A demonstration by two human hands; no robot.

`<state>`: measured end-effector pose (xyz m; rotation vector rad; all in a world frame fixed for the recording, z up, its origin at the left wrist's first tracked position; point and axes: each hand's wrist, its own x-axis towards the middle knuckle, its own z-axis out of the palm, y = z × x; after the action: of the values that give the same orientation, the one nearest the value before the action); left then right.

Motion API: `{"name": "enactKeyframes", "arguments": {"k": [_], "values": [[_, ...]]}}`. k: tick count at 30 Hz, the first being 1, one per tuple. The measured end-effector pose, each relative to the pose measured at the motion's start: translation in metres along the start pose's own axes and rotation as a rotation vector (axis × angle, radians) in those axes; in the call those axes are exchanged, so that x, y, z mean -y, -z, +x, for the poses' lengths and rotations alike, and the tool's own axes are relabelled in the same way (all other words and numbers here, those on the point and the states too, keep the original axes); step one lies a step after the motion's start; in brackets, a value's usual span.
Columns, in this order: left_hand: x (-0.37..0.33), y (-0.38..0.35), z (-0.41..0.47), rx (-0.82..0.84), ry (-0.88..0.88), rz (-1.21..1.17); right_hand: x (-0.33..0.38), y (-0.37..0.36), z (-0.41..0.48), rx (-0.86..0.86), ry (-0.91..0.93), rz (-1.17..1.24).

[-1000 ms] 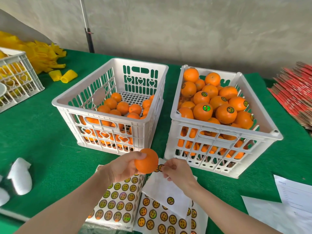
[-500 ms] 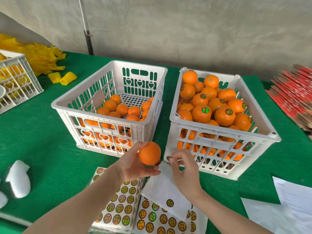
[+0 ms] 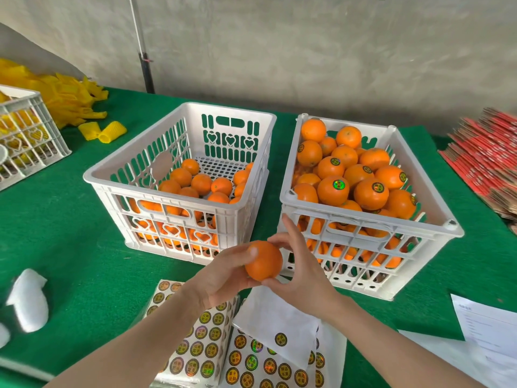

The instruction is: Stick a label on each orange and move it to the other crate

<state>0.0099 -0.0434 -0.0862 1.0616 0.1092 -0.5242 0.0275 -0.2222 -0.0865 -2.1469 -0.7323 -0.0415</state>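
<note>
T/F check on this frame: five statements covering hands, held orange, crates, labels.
1. The left hand holds an orange. True.
2. The right hand is clear of the orange. False: its fingers and thumb touch it.
3. The orange is over the right crate. False: it is in front of both crates, short of them.
4. The right crate holds more oranges than the left crate. True.
5. The left crate's oranges are labelled. False: labels show only in the right crate.
</note>
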Motion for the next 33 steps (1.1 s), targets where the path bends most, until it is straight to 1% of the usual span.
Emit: {"name": "enactKeyframes", "arguments": {"k": [2, 4, 6, 8, 10, 11, 13, 15, 17, 19, 23, 30, 33], "values": [[-0.004, 0.000, 0.000, -0.011, 0.063, -0.057, 0.001, 0.001, -0.003, 0.016, 0.011, -0.059], [-0.004, -0.001, 0.001, -0.049, 0.104, -0.097, 0.004, 0.003, -0.004, 0.049, 0.005, -0.035], [-0.002, -0.002, 0.002, -0.106, 0.107, -0.170, 0.011, 0.008, -0.003, 0.033, -0.056, 0.155], [0.001, -0.002, 0.002, -0.148, 0.077, -0.209, 0.017, 0.015, 0.001, -0.077, -0.153, 0.390], [0.002, 0.001, 0.003, -0.171, 0.042, -0.235, 0.021, 0.019, 0.005, -0.190, -0.279, 0.509], [0.002, 0.002, 0.003, -0.172, 0.031, -0.247, 0.021, 0.020, 0.006, -0.202, -0.327, 0.525], [0.000, 0.001, 0.003, -0.152, 0.020, -0.249, 0.024, 0.021, 0.006, -0.145, -0.349, 0.472], [-0.002, -0.001, 0.002, -0.126, 0.022, -0.251, 0.025, 0.019, 0.004, -0.057, -0.312, 0.366], [-0.003, -0.003, 0.002, -0.107, 0.014, -0.259, 0.024, 0.017, 0.004, -0.014, -0.273, 0.259], [-0.003, -0.006, 0.002, -0.091, 0.002, -0.296, 0.024, 0.015, 0.004, -0.016, -0.246, 0.184], [-0.002, -0.012, 0.002, -0.059, -0.041, -0.406, 0.028, 0.012, 0.005, -0.042, -0.241, 0.157], [0.003, -0.021, 0.004, -0.114, -0.106, -0.384, 0.031, 0.010, 0.009, -0.079, -0.222, 0.094], [0.003, -0.022, 0.005, -0.137, -0.108, -0.386, 0.029, 0.010, 0.010, -0.081, -0.160, -0.008]]}}
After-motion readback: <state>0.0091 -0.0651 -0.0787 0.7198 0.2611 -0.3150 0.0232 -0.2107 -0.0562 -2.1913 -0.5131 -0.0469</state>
